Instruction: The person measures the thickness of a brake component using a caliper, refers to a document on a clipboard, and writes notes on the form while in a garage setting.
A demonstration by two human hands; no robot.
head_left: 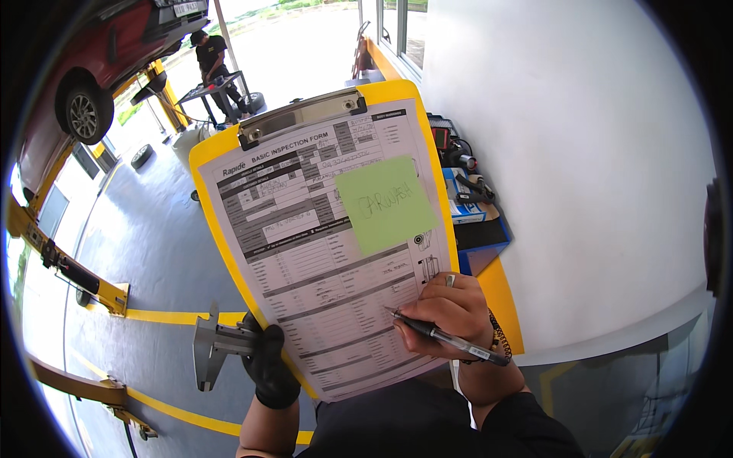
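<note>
A yellow clipboard (pixel 201 156) with a metal clip (pixel 301 118) at its top is held up in front of me, slightly tilted. Under the clip lies a printed form (pixel 305 275), partly filled in by hand, and a green sticky note (pixel 386 206) covers its upper right. My left hand (pixel 272 370), in a black glove, grips the board's lower left edge and also a metal caliper (pixel 216 347), whose jaws stick out to the left. My right hand (pixel 450 313), bare, closes round a pen (pixel 450 340) with its tip at the form's lower right part.
To the right stands a white wall (pixel 573 153). Between it and the clipboard, tools and a blue box (pixel 481 244) sit partly hidden. At the far left a red car (pixel 84 61) is raised on a lift (pixel 69 267). Farther back, a person (pixel 211 61) stands at a cart (pixel 210 90).
</note>
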